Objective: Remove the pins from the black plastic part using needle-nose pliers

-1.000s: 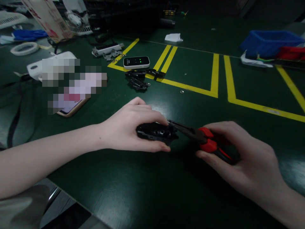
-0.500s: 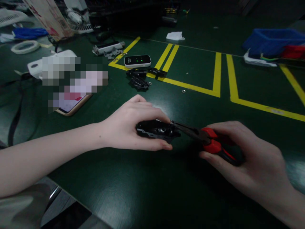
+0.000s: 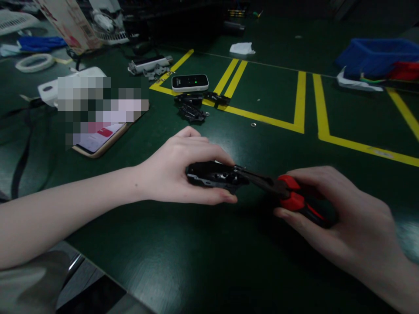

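Between the thumb and fingers of my left hand (image 3: 188,170) is a black plastic part (image 3: 212,175), long and moulded, lying low over the green table. My right hand (image 3: 350,218) is wrapped round the handles of red and black pliers (image 3: 290,192). The long dark jaws reach left and meet the right end of the black part, close to my left fingertips. Whether the jaw tips grip anything there is too dark to tell. Beyond my left hand lie several similar black plastic pieces (image 3: 191,109) and a small metal ring (image 3: 253,125).
A phone (image 3: 111,135) and a white device (image 3: 46,91) lie at the left. Behind the black pieces sits a small box with a green light (image 3: 190,83). Yellow tape (image 3: 268,120) marks the table (image 3: 183,253). A blue bin (image 3: 369,56) stands at the far right.
Both hands, the black part and the pliers stay almost in place. The view has shifted very slightly, and one green light on the small box has gone out.
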